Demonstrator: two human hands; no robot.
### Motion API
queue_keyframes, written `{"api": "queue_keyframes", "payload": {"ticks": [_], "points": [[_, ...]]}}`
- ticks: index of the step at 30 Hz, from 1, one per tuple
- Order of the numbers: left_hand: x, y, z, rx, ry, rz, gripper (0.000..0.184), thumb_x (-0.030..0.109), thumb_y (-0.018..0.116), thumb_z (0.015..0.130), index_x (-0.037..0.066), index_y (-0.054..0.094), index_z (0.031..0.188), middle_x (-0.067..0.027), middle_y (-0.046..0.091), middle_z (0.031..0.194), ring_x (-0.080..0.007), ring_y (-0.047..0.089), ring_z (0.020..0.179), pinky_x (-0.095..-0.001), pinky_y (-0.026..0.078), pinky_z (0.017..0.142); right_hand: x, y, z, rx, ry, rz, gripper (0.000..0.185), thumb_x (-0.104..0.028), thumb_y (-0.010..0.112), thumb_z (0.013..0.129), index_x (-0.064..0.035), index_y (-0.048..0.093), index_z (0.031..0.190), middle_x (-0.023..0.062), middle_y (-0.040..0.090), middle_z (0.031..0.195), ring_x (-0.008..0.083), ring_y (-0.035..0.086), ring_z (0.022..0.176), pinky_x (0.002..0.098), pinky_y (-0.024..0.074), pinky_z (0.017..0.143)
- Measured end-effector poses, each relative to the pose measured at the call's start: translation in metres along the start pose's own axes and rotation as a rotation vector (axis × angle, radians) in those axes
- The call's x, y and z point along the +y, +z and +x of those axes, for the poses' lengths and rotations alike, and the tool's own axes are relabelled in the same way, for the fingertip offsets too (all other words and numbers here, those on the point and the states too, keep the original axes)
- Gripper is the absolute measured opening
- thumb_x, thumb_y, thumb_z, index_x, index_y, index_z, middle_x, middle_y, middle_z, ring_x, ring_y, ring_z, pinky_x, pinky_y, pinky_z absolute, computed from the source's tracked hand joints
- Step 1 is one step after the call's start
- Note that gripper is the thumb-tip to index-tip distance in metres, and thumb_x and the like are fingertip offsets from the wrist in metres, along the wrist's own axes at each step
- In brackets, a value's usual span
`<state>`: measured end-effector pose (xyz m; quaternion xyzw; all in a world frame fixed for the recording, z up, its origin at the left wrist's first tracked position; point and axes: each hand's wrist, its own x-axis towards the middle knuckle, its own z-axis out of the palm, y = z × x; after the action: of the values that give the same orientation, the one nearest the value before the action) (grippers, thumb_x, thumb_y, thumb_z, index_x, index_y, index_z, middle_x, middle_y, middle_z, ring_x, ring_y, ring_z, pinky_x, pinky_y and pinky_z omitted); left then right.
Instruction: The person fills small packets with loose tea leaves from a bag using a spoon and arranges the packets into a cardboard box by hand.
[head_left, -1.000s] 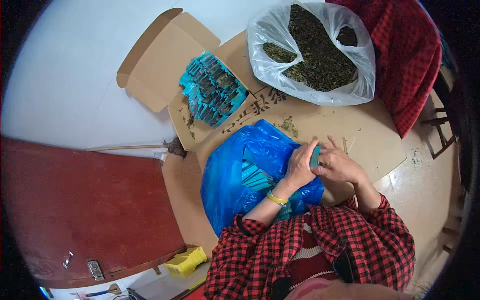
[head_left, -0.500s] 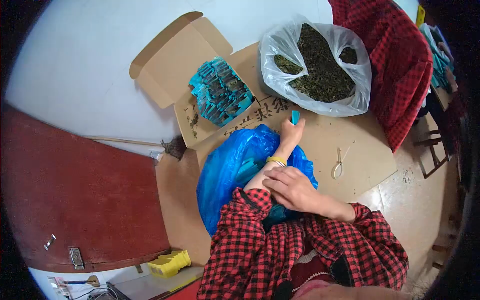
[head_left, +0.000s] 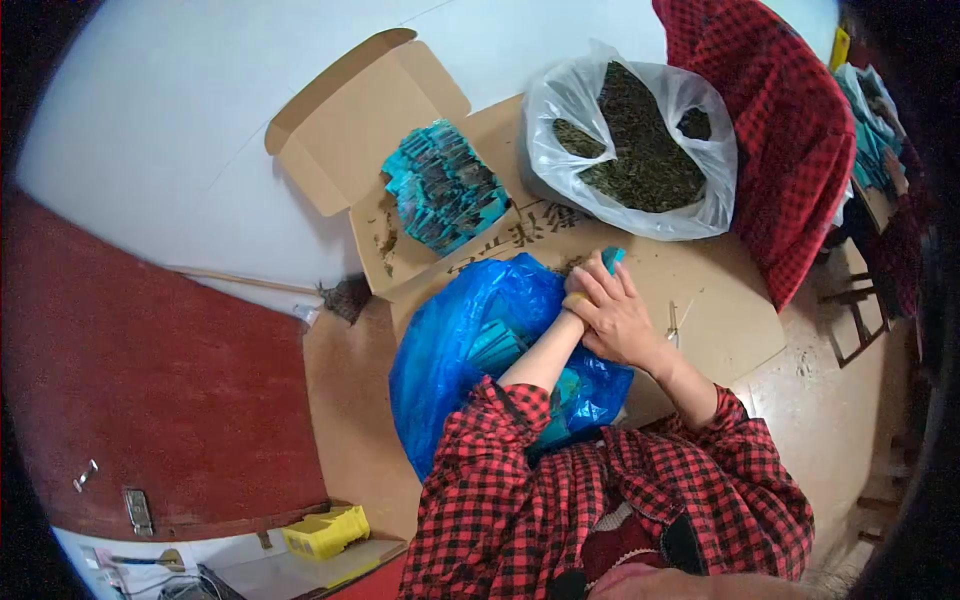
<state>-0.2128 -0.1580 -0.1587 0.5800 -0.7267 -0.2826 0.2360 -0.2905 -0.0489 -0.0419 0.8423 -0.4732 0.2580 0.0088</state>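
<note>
My left hand (head_left: 584, 278) is closed on a small teal packet (head_left: 613, 258) that sticks up past its fingers. Across the left wrist lies my right hand (head_left: 622, 318), its fingers closed over the yellow band (head_left: 577, 302) there. Below both hands, on my lap side, a blue plastic bag (head_left: 430, 370) stands open with teal packets (head_left: 495, 345) inside. Beyond them is an open cardboard box (head_left: 375, 255) holding rows of teal packets (head_left: 445, 190) with dark contents.
A clear plastic bag (head_left: 550, 165) of dark dried leaves (head_left: 645, 150) stands at the back. Red checked cloth (head_left: 770, 130) hangs beside it. A broom (head_left: 345, 297) lies left, near a yellow container (head_left: 328, 532). Another person's hand (head_left: 893, 170) shows at far right.
My right hand has moved from the left forearm up to the wrist and its band. The left hand still holds the teal packet, now slightly lower and further right.
</note>
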Motion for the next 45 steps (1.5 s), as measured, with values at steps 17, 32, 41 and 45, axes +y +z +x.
{"api": "queue_keyframes", "payload": {"ticks": [17, 32, 41, 45], "points": [[0.006, -0.019, -0.013, 0.087, -0.009, -0.112, 0.044, 0.042, 0.076, 0.076, 0.003, 0.062, 0.092, -0.0141, 0.066, 0.078, -0.0279, 0.064, 0.071, -0.0396, 0.049, 0.067, 0.098, -0.024, -0.130, 0.073, 0.478, 0.206, 0.034, -0.007, 0.058, 0.078, -0.0095, 0.063, 0.112, 0.0131, 0.064, 0.107, 0.0330, 0.061, 0.100, 0.0406, 0.0504, 0.084], [0.025, -0.026, -0.044, 0.220, 0.306, -0.251, 0.056, 0.025, 0.077, 0.074, 0.003, 0.055, 0.119, -0.0187, 0.065, 0.101, -0.0367, 0.064, 0.090, -0.0427, 0.050, 0.080, 0.083, -0.058, -0.111, 0.084, 0.370, 0.121, 0.022, -0.013, 0.062, 0.085, -0.0065, 0.067, 0.105, 0.0121, 0.064, 0.091, 0.0314, 0.062, 0.085, 0.0394, 0.0508, 0.077], [0.048, -0.047, -0.061, 0.270, 0.618, -0.173, 0.083, 0.024, 0.081, 0.072, -0.002, 0.037, 0.138, -0.0233, 0.057, 0.117, -0.0390, 0.057, 0.104, -0.0412, 0.047, 0.088, 0.055, -0.106, -0.060, 0.076, 0.283, 0.114, 0.018, -0.009, 0.064, 0.083, -0.0054, 0.067, 0.101, 0.0102, 0.058, 0.078, 0.0299, 0.059, 0.073, 0.0403, 0.0472, 0.064], [0.044, -0.045, -0.060, 0.274, 0.595, -0.199, 0.092, 0.028, 0.084, 0.070, -0.003, 0.032, 0.141, -0.0227, 0.058, 0.113, -0.0384, 0.058, 0.100, -0.0417, 0.048, 0.087, 0.050, -0.119, -0.055, 0.045, 0.242, -0.001, 0.016, -0.008, 0.064, 0.080, -0.0069, 0.066, 0.096, 0.0089, 0.059, 0.078, 0.0282, 0.059, 0.075, 0.0387, 0.0474, 0.066]]}}
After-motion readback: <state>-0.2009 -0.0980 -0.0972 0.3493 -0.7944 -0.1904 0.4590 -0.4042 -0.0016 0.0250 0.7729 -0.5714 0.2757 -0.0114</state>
